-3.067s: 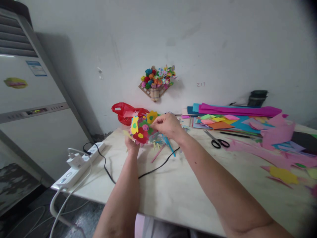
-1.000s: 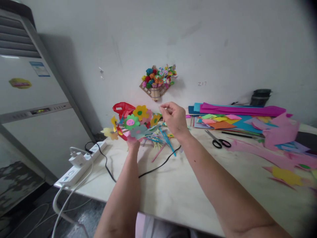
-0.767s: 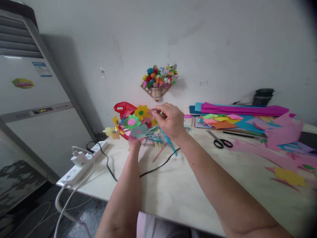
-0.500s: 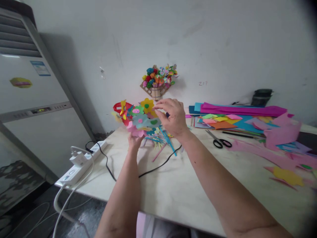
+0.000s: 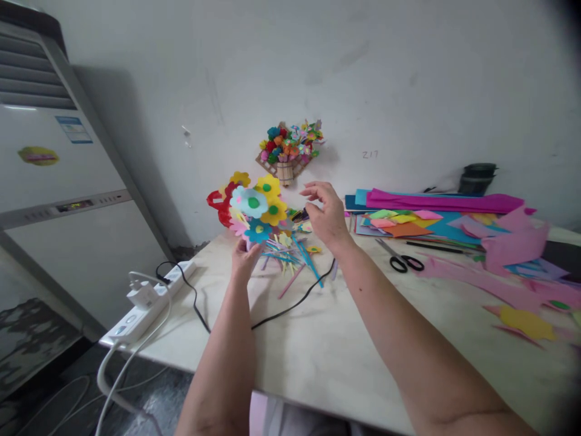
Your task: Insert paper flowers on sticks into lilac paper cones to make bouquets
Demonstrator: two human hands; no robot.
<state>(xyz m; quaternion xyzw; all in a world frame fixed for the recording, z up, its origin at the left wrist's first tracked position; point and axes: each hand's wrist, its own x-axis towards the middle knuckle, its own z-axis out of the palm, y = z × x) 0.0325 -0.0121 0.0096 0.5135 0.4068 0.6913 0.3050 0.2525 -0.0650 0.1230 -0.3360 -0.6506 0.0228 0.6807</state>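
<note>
Head view: just left of the middle of the frame, holds a bunch of cut-out flowers (image 5: 251, 203) above the worktop (image 5: 295, 357) in the left hand (image 5: 245, 260), closed around it from below. Grips low, beneath the petals, probably so as not to crush them, and turns several blooms toward the camera, perhaps to see them face-on. Cannot make out the stems inside the grasp. Holds the right hand (image 5: 327, 215) apart from the bunch, just right of the middle, with thumb and fingers parted and no visible item between them; seemingly allows a gap so as not to cover the flowers. Below, around the centre, a heap of thin strips (image 5: 290, 257), presumably there for easy reach. Right of centre, scissors (image 5: 403, 258) and a black pencil (image 5: 438, 247) in front of piled coloured sheets (image 5: 454, 230), likely off to that side for working room. Behind the bunch, a red plastic bag (image 5: 222, 213), partly hidden. At lower left, a white power strip (image 5: 138, 316) along the edge, probably to be out of the way.
</note>
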